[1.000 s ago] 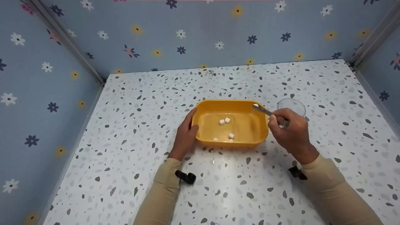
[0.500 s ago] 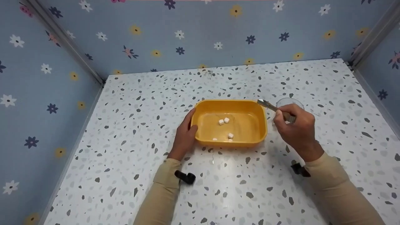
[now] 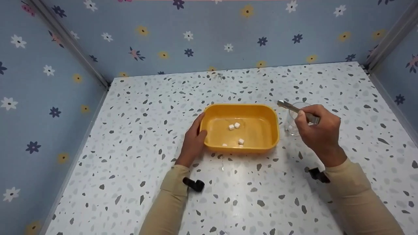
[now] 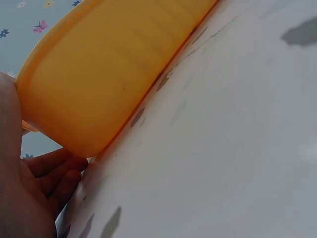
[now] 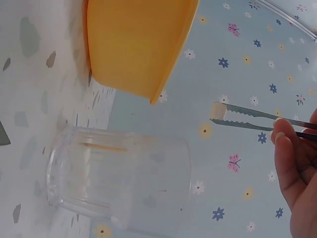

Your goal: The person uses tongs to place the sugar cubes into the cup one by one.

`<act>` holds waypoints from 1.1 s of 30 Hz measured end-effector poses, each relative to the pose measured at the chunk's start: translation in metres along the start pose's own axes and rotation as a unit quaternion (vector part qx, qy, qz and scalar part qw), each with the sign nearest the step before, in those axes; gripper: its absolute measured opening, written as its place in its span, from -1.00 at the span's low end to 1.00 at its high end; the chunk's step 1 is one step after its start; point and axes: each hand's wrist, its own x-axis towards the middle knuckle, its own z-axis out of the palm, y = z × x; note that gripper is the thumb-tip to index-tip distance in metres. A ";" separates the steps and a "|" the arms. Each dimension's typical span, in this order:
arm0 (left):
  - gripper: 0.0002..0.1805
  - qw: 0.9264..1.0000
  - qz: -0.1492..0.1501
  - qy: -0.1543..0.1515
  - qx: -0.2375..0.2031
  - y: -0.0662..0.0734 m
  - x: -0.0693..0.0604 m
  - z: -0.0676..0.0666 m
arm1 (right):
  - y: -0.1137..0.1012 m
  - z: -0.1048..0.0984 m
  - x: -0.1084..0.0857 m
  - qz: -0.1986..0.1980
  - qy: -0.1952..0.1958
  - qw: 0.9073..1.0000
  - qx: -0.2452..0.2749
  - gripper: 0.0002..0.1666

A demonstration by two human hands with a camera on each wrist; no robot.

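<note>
Cube (image 5: 218, 111), small and white, is gripped at the very tips of tongs (image 3: 290, 106) above the tabletop (image 3: 147, 130), toward its right edge. A slackened or uneven squeeze could drop it or pop it loose. The right hand (image 3: 321, 132) pinches the tongs between thumb and fingers. Below stands a clear cup (image 5: 124, 183), nearer the tabletop's right edge than the yellow tub (image 3: 261, 129); the tips sit off to one side of its mouth (on the tub's side, by the head view), so a cube freed there would likely miss it, and a low wrist might topple it. Mid-tabletop, the tub carries loose white cubes (image 3: 241, 141). The left hand (image 3: 193, 140) holds its end facing the tabletop's left edge, thumb at the rim; a careless push could shove it into the cup just beside it.
</note>
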 end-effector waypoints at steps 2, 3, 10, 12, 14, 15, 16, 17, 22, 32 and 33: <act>-0.32 1.000 0.001 0.000 -0.004 0.000 0.000 0.000 | 0.001 -0.002 0.001 0.005 0.006 1.000 -0.009 -0.84; -0.31 1.000 0.002 0.000 -0.005 -0.001 0.000 0.000 | 0.001 -0.003 0.001 0.008 0.010 1.000 -0.013 -0.84; -0.32 1.000 0.004 -0.001 -0.004 0.000 -0.001 0.000 | 0.004 -0.009 0.006 0.022 0.034 0.999 -0.020 -0.85; -0.32 1.000 0.005 -0.001 -0.002 0.000 -0.001 0.000 | 0.006 -0.011 0.008 0.027 0.038 0.999 -0.024 -0.85; -0.32 1.000 0.006 -0.002 -0.001 0.000 -0.001 0.000 | 0.007 -0.012 0.009 0.032 0.041 0.998 -0.028 -0.86; -0.32 1.000 0.006 -0.002 0.000 0.000 -0.001 0.000 | 0.008 -0.013 0.010 0.036 0.042 0.998 -0.030 -0.86; -0.32 1.000 0.006 -0.003 0.000 0.000 -0.001 0.000 | 0.009 -0.014 0.011 0.039 0.042 0.998 -0.034 -0.86; -0.32 1.000 0.006 -0.003 0.000 0.000 0.000 0.000 | 0.009 -0.015 0.012 0.042 0.043 0.998 -0.036 -0.86; -0.31 1.000 0.004 -0.005 -0.001 0.001 0.000 -0.001 | 0.012 -0.018 0.014 0.060 0.042 0.996 -0.051 -0.86; -0.32 1.000 0.003 -0.002 0.002 0.000 0.000 -0.001 | 0.017 -0.019 0.015 0.063 0.030 0.994 -0.083 -0.84; -0.32 1.000 0.001 -0.002 0.002 0.000 0.000 0.000 | 0.018 -0.019 0.014 0.063 0.028 0.994 -0.087 -0.83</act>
